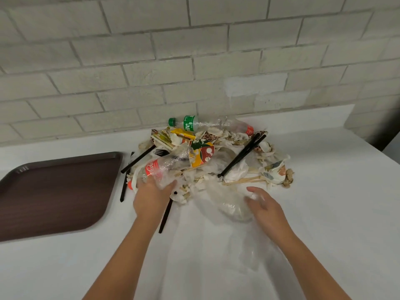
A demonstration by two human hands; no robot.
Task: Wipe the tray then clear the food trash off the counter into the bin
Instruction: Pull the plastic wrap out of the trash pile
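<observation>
The dark brown plastic tray (54, 191) lies bare at left (it looks wiped). The food trash heap (207, 154) at centre remains on the white table (324, 213). Left hand (151, 198) closes on a crushed clear bottle (164, 167); right hand (264, 204) pinches a clear plastic bag (229, 204). No bin is visible.

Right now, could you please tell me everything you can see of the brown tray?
The brown tray lies flat on the white counter, left of the trash pile. It is dark brown with a faint woodgrain look, probably plastic, with rounded corners and a raised rim. Its surface looks bare. Its left part is cut off by the picture's edge. Neither hand touches it; a black stick lies just right of it, apart from its rim.
</observation>
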